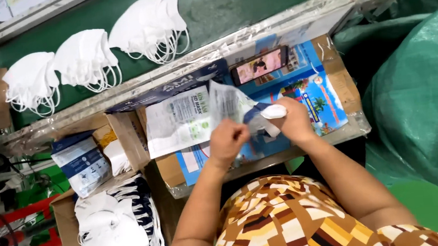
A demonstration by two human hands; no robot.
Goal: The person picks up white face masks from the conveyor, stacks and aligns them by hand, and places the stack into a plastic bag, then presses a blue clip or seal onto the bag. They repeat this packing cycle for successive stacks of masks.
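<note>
Left hand pinches the clear pouch, right hand clamps a white mask half in; stacks wait far left.

A green conveyor belt carries three stacks of white face masks lying in a row along its near edge. Below it, a cardboard work surface covered with colourful printed sheets bears a phone with a lit screen and a flat white mask pouch. To the left, an open cardboard box holds more white masks.
</note>
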